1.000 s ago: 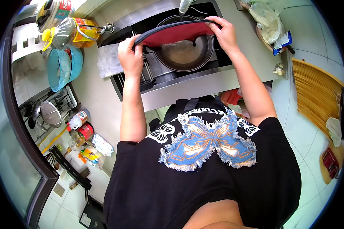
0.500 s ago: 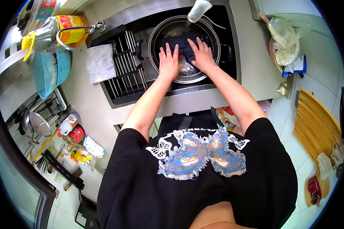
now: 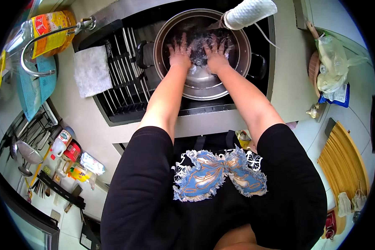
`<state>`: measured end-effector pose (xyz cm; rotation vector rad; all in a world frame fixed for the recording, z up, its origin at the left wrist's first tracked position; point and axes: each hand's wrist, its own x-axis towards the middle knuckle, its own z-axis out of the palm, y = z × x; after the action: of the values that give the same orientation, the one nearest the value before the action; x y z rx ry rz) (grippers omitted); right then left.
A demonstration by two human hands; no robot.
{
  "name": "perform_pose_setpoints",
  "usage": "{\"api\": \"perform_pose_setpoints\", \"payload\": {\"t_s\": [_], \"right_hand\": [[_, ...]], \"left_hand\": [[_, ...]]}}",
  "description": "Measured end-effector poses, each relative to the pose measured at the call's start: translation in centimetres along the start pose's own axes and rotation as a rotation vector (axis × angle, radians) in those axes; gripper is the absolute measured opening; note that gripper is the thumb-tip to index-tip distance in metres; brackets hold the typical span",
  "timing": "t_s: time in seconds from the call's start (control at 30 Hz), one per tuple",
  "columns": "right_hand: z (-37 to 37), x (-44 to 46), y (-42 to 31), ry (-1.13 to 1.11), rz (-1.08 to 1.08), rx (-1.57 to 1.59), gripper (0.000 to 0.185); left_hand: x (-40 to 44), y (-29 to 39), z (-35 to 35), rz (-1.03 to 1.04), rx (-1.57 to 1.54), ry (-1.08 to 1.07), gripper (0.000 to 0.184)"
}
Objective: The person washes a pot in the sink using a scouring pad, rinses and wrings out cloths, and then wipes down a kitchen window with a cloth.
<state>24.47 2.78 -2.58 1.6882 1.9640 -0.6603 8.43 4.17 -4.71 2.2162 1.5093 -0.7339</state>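
Observation:
A round metal pot with black side handles stands in a black sink, holding water. My left hand is in the water on the pot's left side, fingers spread. Beside it, on the right, my right hand also has its fingers spread, palm down. Dark cloth lies under rippling water between and beneath my hands; its outline is blurred. Neither hand grips anything I can see. Above the pot's upper right rim hangs a white textured tube-like piece, with a thin white cord near it.
Left of the pot is a black rack with metal bars, and a grey-white cloth lies at its edge. A curved metal faucet, an oil bottle and a blue basket are farther left. Bagged items sit at right.
My hands have gone from lying on the dark cloth to being under water in the pot. The water is now stirred up, and the view has shifted closer to the pot.

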Motion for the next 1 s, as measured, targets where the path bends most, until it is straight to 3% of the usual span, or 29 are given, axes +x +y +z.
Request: {"api": "perform_pose_setpoints", "payload": {"t_s": [0.03, 0.07, 0.13, 0.17, 0.27, 0.33, 0.37, 0.4, 0.43, 0.5, 0.53, 0.57, 0.63, 0.7, 0.77, 0.83, 0.9, 1.0], "right_hand": [[0.4, 0.2, 0.1, 0.015, -0.012, -0.085, 0.093], [0.6, 0.3, 0.3, 0.018, -0.012, -0.087, 0.093], [0.4, -0.4, 0.5, 0.096, 0.007, -0.282, 0.066], [0.4, -0.7, 0.2, 0.111, 0.005, -0.284, 0.066], [1.3, -2.4, -1.3, 0.369, 0.017, -0.281, 0.041], [0.5, -4.5, -1.4, 0.209, -0.05, -0.017, 0.04], [0.6, -5.2, -1.4, 0.133, -0.051, 0.09, 0.038], [0.3, -5.2, -1.2, 0.144, -0.056, 0.09, 0.038], [1.2, -4.5, -0.3, 0.015, -0.059, 0.133, 0.034], [0.5, -4.1, 0.6, -0.151, -0.015, 0.178, 0.028], [-0.8, -4.2, 1.1, -0.086, -0.012, 0.219, 0.028], [-2.0, -4.4, 1.8, -0.026, -0.011, 0.259, 0.028], [-5.3, -4.7, 2.9, 0.178, -0.063, 0.334, 0.027], [-11.1, -7.3, 2.2, 0.251, -0.056, 0.439, 0.028], [-14.9, -9.2, 2.2, 0.31, -0.093, 0.454, 0.029], [-17.9, -11.7, 2.4, 0.404, -0.159, 0.567, 0.029], [-19.9, -13.4, 2.9, 0.457, -0.243, 0.691, 0.026], [-22.5, -16.0, 3.5, 0.709, -0.359, 0.874, 0.02]], "left_hand": [[0.4, -0.2, 0.4, 0.002, 0.088, -0.079, 0.076], [0.6, -0.3, 0.7, 0.001, 0.087, -0.075, 0.076], [-0.1, -0.2, 0.4, -0.005, 0.006, 0.055, 0.06], [-0.3, -0.4, -0.1, -0.013, 0.01, 0.068, 0.06], [-2.6, 0.6, -0.5, 0.001, 0.03, -0.129, 0.05], [-3.6, 1.7, 1.3, 0.022, 0.029, -0.139, 0.046], [-4.3, 2.3, 1.4, -0.09, -0.129, -0.091, 0.044], [-4.4, 2.3, 1.3, -0.067, -0.151, -0.225, 0.042], [-5.3, 2.0, -0.5, -0.044, -0.177, -0.357, 0.041], [-5.8, 0.8, -1.2, 0.001, -0.267, -0.395, 0.04], [-6.0, 0.0, -1.4, 0.057, -0.359, -0.441, 0.041], [-7.0, -0.8, -2.3, 0.024, -0.477, -0.266, 0.038], [-9.0, -2.0, -5.8, -0.143, -0.613, -0.114, 0.038], [-11.4, -3.6, -8.0, -0.156, -0.664, 0.281, 0.029], [-13.1, -5.4, -10.4, -0.123, -0.698, 0.48, 0.032], [-14.2, -6.8, -12.1, -0.069, -0.794, 0.643, 0.03], [-17.4, -7.5, -16.2, -0.078, -0.878, 0.557, 0.029], [-21.7, -7.2, -20.8, -0.016, -0.952, 0.718, 0.024]]}}
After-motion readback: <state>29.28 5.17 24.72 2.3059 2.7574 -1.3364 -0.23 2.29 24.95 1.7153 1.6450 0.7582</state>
